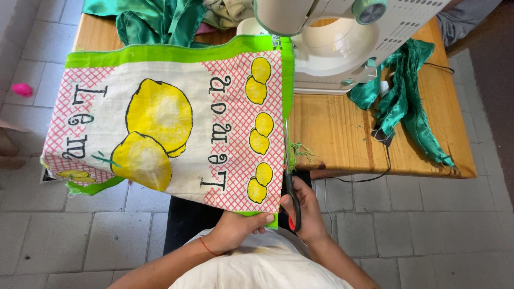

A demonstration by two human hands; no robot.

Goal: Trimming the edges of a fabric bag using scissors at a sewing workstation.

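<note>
- A small bright pink object [22,89] lies on the grey tiled floor [428,230], off the wooden table's [342,134] left edge.
- A cream cloth panel printed with yellow lemons, a pink lattice and a lime-green border [176,120] spreads over the table's left half and hangs past its near edge toward the person.
- Shiny green satin fabric [155,18] is heaped at the table's far edge, behind the panel.
- The left hand [238,230] pinches the panel's near right corner, thumb on top of the green border.
- The right hand [302,211] grips black-and-red-handled scissors [290,179], blades pointing away along the panel's right green edge; frayed green threads [300,151] cling just beside the blades.
- Judging by this, trimming has begun at the near end; most of that edge up to the machine looks still uncut.
- A white sewing machine [342,45] stands at the table's far side, the panel's far right corner under its needle.
- Crumpled green satin strips [407,96] lie near the table's right edge.
</note>
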